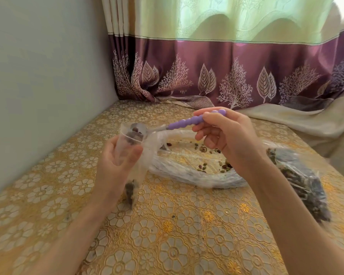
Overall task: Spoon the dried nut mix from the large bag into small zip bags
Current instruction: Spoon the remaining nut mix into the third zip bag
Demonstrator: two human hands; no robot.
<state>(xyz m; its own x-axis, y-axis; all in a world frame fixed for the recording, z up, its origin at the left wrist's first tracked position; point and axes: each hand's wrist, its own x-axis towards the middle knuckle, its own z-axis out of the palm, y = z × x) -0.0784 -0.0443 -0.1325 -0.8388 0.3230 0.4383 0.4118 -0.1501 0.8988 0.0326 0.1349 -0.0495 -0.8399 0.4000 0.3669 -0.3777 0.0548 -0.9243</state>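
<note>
Tabletop (177,235) under a gold flowered cover, set in a corner, curtain (226,72) behind. Large bag (187,171) lies on its side across the middle of the tabletop, mouth toward the left, only scattered nuts showing through the clear film; a second dark heap of nut mix in plastic (302,185) sits to the right, partly behind the right forearm. Small zip bag (131,155) hangs upright, mouth up, long axis near vertical, a small clump of nuts at its bottom corner just over the tabletop. Left hand (117,161) grips the zip bag near its mouth, thumb and fingers curled round it to keep it open. Right hand (224,135) pinches the purple beaded handle of the spoon (179,124). Spoon runs roughly level, handle to the right, bowl to the left, bowl sitting right at the bag's mouth with nuts in it. Step in hand, by my reading: tipping a spoonful in. Next move likely calls for rolling the bowl over so the nuts drop clear of the rim, mouth held wide, then back to the large bag.
</note>
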